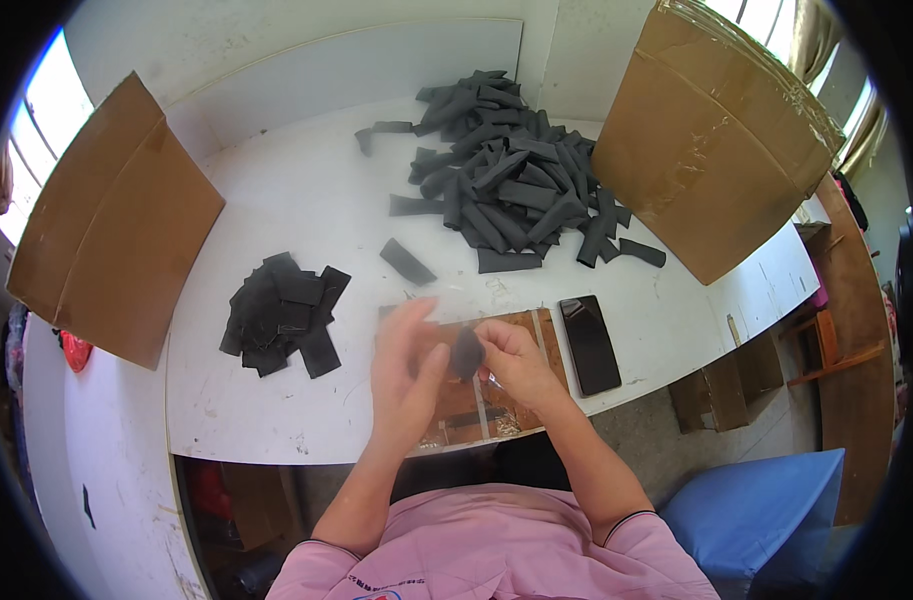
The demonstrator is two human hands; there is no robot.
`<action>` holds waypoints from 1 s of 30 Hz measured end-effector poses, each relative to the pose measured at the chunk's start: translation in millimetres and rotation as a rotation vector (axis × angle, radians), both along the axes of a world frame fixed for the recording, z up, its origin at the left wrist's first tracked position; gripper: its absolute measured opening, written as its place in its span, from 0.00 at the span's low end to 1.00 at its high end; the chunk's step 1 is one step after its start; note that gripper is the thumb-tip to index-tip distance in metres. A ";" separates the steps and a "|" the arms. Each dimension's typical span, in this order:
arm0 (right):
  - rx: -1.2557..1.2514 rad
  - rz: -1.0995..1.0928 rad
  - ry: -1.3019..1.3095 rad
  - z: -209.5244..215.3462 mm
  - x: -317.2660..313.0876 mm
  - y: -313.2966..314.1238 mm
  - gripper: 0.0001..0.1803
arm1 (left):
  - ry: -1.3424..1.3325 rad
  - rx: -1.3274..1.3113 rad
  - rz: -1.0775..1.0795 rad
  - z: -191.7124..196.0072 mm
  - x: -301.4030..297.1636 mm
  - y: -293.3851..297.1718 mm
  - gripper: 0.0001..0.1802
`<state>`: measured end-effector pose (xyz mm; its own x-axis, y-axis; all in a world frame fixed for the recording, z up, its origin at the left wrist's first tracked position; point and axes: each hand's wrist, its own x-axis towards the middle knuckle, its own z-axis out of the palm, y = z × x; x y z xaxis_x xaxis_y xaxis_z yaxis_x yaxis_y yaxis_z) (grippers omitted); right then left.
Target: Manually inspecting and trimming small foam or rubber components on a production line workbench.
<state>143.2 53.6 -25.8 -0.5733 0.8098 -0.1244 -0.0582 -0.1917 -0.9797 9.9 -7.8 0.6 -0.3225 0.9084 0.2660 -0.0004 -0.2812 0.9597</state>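
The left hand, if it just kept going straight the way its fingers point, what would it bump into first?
The left hand points up and away across the white table. First in that line looks to be the single dark strip lying alone, with the big heap of dark strips beyond. Height above the table is unclear, so it might pass over.

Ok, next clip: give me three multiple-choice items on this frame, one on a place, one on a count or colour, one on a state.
1. Where does the phone lie?
A. right of the hands
B. on the big pile
C. inside a box

2. How many cardboard boxes stand on the table?
A. one
B. two
C. four

3. What is the dark strip at the hands doing?
A. lying flat on the table
B. held between both hands
C. resting on the phone

Answers: 1 A, it lies flat just right of the right hand. 2 B, one box at left, one at right. 3 B, left hand and right hand both grip it.
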 end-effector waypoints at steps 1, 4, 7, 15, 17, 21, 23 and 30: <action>0.004 0.000 0.001 -0.5 1.6 -0.9 0.10 | 0.316 0.160 0.000 2.8 -4.0 1.6 0.14; 0.112 -0.177 -0.082 4.3 7.5 -3.8 0.09 | 0.125 0.100 -0.133 5.4 -0.3 1.5 0.07; 0.717 -0.171 -0.040 32.1 13.5 -11.4 0.13 | 0.063 0.086 -0.082 3.5 3.6 2.0 0.06; 1.169 -0.038 -0.602 59.5 5.6 -9.2 0.11 | -0.457 0.106 0.021 18.3 7.0 -2.9 0.05; 1.167 -0.024 -0.626 48.9 5.7 -12.5 0.09 | -0.432 0.073 0.004 8.7 6.6 -7.1 0.06; 1.047 -0.205 -0.439 7.8 0.3 -16.1 0.09 | -0.433 0.014 -0.162 -15.4 6.8 -2.5 0.13; 1.028 -0.241 -0.370 14.5 -2.9 -15.5 0.07 | -0.420 0.069 -0.270 -7.7 7.3 3.5 0.13; 0.737 -0.136 -0.344 -7.6 11.7 -23.9 0.07 | 0.469 -0.190 -0.310 26.2 8.2 22.3 0.04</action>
